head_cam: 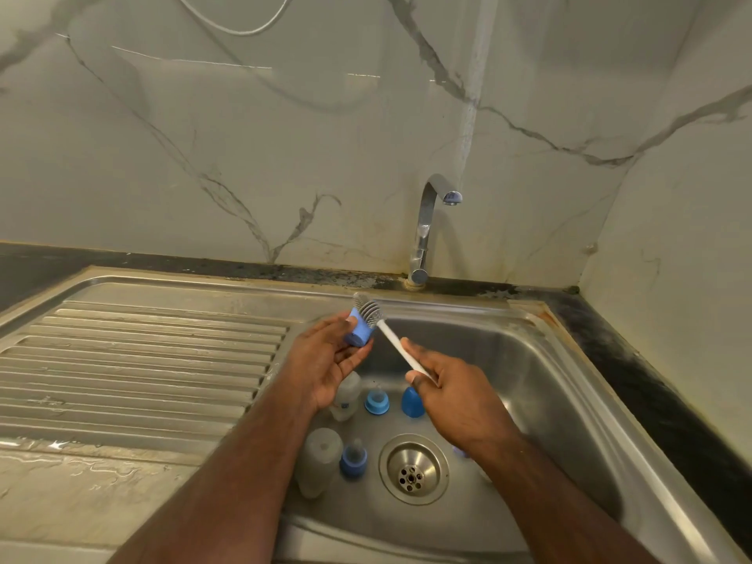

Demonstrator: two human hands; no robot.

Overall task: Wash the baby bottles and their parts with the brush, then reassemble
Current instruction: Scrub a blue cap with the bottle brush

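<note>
Step in hand: scrubbing. Left hand grips small blue plastic cap above steel sink; right hand pinches white-handled grey ribbed brush against it. Next, likely: rinse, exchange for frosted bottles lying near-left of drain.

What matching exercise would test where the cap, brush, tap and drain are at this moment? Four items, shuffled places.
Things:
1. cap
2. brush
3. tap
4. drain

Places:
A. in the sink floor
B. gripped by the right hand
C. at the back wall, behind the sink
D. held in the left hand

Pairs: 1-D, 2-B, 3-C, 4-A
</note>
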